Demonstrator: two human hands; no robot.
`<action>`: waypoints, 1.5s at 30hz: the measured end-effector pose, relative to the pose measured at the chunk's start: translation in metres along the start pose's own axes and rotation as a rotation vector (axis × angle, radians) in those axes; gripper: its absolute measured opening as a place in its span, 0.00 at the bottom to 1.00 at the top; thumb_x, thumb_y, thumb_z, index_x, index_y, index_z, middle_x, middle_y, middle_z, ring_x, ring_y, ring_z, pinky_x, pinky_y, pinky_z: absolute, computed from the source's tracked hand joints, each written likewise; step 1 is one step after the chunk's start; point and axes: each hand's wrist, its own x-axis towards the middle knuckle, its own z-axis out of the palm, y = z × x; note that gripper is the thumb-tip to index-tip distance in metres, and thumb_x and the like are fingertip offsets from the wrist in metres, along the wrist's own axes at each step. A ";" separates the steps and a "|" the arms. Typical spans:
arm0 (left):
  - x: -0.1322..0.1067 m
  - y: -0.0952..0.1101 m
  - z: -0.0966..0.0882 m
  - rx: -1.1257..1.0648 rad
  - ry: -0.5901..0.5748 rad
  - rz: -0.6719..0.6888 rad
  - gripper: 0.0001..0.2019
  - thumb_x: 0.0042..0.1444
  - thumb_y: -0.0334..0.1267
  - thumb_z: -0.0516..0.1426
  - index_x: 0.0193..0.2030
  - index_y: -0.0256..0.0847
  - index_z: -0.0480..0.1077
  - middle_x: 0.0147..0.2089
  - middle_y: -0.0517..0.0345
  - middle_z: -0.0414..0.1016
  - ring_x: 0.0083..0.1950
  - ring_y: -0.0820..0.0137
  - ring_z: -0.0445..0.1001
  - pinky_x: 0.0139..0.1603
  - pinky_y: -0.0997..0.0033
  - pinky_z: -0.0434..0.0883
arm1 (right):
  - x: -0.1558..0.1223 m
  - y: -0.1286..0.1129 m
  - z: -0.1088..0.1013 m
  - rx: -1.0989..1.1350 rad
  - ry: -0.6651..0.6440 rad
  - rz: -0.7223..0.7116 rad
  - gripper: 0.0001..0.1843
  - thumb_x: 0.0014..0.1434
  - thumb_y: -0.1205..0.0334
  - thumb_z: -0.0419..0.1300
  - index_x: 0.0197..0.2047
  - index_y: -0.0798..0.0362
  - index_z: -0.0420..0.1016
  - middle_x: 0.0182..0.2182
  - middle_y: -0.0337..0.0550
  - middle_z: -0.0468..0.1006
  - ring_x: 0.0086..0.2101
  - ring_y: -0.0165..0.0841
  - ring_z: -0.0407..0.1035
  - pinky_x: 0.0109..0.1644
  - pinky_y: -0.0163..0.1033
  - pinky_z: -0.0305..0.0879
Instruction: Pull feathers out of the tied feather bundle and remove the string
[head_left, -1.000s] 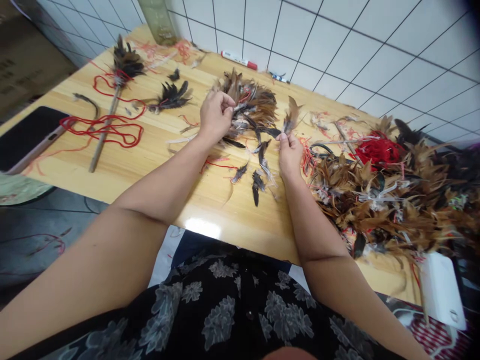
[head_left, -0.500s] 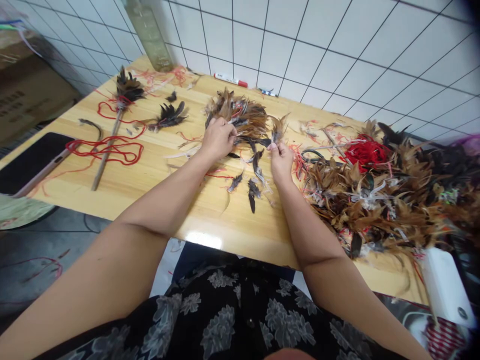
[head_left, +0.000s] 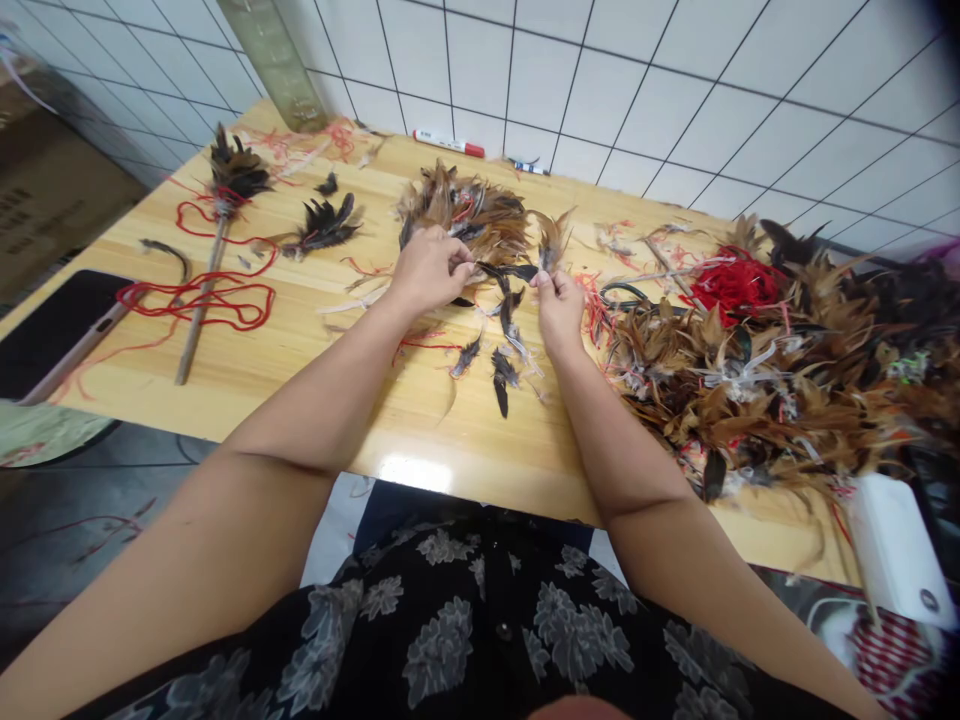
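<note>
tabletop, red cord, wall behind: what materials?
Tabletop: looks like light wood or wood-look laminate, glossy; grain stripes and a bright glare at the near edge. Red cord: thin, limp string, likely fibre; lies in loose loops. Wall: white glazed tile, dark grout grid.

Bright, even light from overhead; the white tiled wall (head_left: 675, 90) is evenly lit. One glare patch on the table (head_left: 300, 350) at its near edge. We see only faint, soft shadows under the forearms. Centre sharp: left hand (head_left: 427, 268), right hand (head_left: 559, 305) and the dark feather (head_left: 510, 271) pinched between them. The feather heap (head_left: 787, 390) at right goes soft; corners darken and tile lines bow.
</note>
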 end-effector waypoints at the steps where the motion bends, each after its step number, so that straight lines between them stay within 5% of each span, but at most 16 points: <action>1: 0.000 -0.001 0.001 -0.001 0.007 0.002 0.04 0.60 0.37 0.66 0.41 0.46 0.83 0.45 0.47 0.80 0.59 0.45 0.80 0.72 0.43 0.75 | 0.001 0.001 0.000 -0.007 -0.008 -0.003 0.29 0.75 0.31 0.62 0.33 0.46 0.76 0.29 0.38 0.77 0.36 0.38 0.70 0.54 0.48 0.76; 8: -0.005 0.013 0.008 0.046 -0.093 -0.039 0.02 0.60 0.31 0.66 0.39 0.41 0.80 0.51 0.41 0.81 0.67 0.39 0.78 0.77 0.38 0.70 | 0.001 0.001 0.000 -0.017 -0.070 -0.014 0.33 0.75 0.27 0.58 0.33 0.47 0.75 0.31 0.40 0.78 0.40 0.39 0.75 0.60 0.51 0.77; 11: -0.003 0.013 0.011 0.047 -0.066 -0.050 0.05 0.60 0.28 0.64 0.36 0.42 0.77 0.48 0.42 0.81 0.62 0.43 0.80 0.73 0.41 0.73 | -0.001 -0.001 0.002 0.020 -0.066 -0.010 0.35 0.74 0.24 0.58 0.32 0.46 0.74 0.30 0.39 0.76 0.39 0.38 0.73 0.61 0.52 0.78; 16: 0.006 0.004 0.017 -0.474 0.136 -0.160 0.09 0.61 0.32 0.68 0.33 0.45 0.73 0.32 0.58 0.72 0.41 0.62 0.75 0.52 0.61 0.78 | -0.001 0.000 0.005 0.013 -0.056 -0.050 0.38 0.73 0.19 0.54 0.32 0.46 0.74 0.29 0.39 0.74 0.38 0.38 0.73 0.60 0.53 0.78; 19: 0.005 0.013 0.018 -0.847 0.071 -0.265 0.16 0.66 0.34 0.70 0.31 0.44 0.69 0.28 0.62 0.67 0.30 0.71 0.67 0.37 0.70 0.71 | 0.000 0.003 0.005 0.000 -0.067 -0.076 0.39 0.74 0.19 0.52 0.33 0.47 0.75 0.30 0.40 0.75 0.39 0.39 0.74 0.60 0.52 0.78; 23: -0.004 0.038 0.011 -1.082 -0.066 -0.364 0.20 0.69 0.36 0.73 0.31 0.41 0.68 0.29 0.62 0.70 0.27 0.75 0.68 0.29 0.74 0.66 | -0.003 0.001 0.007 -0.005 -0.081 -0.046 0.35 0.75 0.24 0.57 0.34 0.48 0.78 0.31 0.40 0.78 0.40 0.39 0.75 0.60 0.51 0.78; 32: -0.012 0.052 0.020 -1.082 -0.122 -0.383 0.22 0.69 0.34 0.76 0.31 0.41 0.68 0.28 0.61 0.76 0.26 0.76 0.74 0.29 0.76 0.70 | -0.011 -0.014 0.016 0.021 -0.197 0.015 0.24 0.74 0.44 0.70 0.31 0.50 0.79 0.31 0.38 0.77 0.38 0.35 0.71 0.55 0.43 0.74; 45: -0.015 0.064 0.015 -1.205 -0.142 -0.420 0.23 0.67 0.31 0.76 0.28 0.38 0.69 0.25 0.62 0.75 0.25 0.78 0.72 0.29 0.79 0.68 | -0.009 -0.012 0.013 0.054 -0.286 0.023 0.23 0.72 0.42 0.73 0.33 0.51 0.80 0.31 0.36 0.75 0.37 0.33 0.69 0.50 0.41 0.68</action>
